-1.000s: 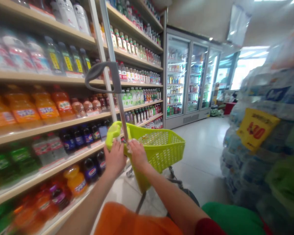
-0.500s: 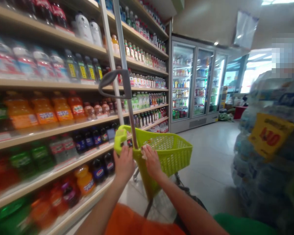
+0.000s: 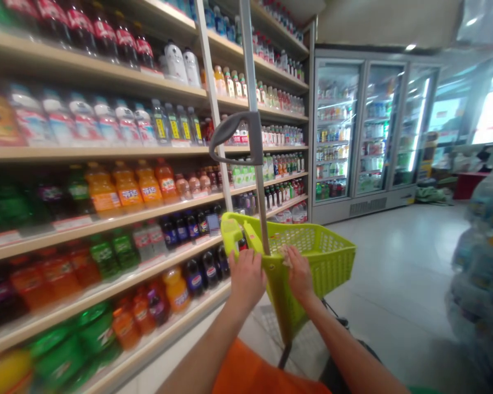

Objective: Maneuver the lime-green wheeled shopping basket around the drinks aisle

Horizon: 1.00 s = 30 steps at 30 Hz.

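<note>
A yellow-green shopping basket (image 3: 332, 268) on wheels stands in front of me, its side walls full of holes. A metal pole with a dark grey loop handle (image 3: 252, 137) rises from its near end. My left hand (image 3: 247, 276) grips the basket's near rim left of the pole, fingers curled over the edge. My right hand (image 3: 299, 276) is closed on a small crumpled whitish tissue (image 3: 285, 254) and rests at the rim right of the pole. The right fingertips are partly hidden and slightly blurred.
Shelves (image 3: 181, 150) of bottled drinks run along the left. Glass-door drink fridges (image 3: 339, 131) stand at the back. At right is a stack of wrapped bottles (image 3: 480, 262), blurred. Grey tiled floor (image 3: 398, 262) lies between the stack and the basket.
My view has swung left, so the shelves, basket and both hands appear further right. Both hands stay at the basket rim, and the tissue is still in the right one.
</note>
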### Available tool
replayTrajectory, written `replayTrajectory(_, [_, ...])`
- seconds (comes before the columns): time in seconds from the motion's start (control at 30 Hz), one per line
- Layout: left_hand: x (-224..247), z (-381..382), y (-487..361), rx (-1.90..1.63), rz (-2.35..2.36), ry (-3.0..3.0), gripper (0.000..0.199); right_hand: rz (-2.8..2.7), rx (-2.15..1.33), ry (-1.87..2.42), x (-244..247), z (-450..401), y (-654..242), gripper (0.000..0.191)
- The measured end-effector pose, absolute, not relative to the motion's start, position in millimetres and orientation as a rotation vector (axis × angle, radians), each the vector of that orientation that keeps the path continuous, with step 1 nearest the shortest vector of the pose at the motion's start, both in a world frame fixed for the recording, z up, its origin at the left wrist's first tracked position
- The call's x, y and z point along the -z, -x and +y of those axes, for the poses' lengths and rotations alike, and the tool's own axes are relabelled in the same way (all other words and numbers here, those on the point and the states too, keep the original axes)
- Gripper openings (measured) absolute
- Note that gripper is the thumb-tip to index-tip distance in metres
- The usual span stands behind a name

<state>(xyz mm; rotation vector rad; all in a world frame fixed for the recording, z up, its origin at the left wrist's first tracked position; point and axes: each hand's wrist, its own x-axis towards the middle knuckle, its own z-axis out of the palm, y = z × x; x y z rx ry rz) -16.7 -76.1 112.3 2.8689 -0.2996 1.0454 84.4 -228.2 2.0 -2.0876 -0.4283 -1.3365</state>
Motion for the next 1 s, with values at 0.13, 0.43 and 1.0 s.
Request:
replayTrajectory(0.13, [-119.0, -60.4, 11.7, -0.944, -0.342, -2.777, 0.036, -0.359, 1.308, 2.093, 2.9, -247.4, -91.9, 0.051])
replayTrajectory(0.43, [-122.1, -66.1, -0.9, -0.921, -0.433, -2.756, 0.023, -0.421, 1.172, 1.903, -22.3, -229.0, -58.0, 0.048])
replayTrajectory(1.0, [-132.9, -81.3, -2.9, -0.754, -0.677, -2.693, 0.035, -0.422, 1.014, 1.827, -78.5, -258.2, -8.8, 0.036])
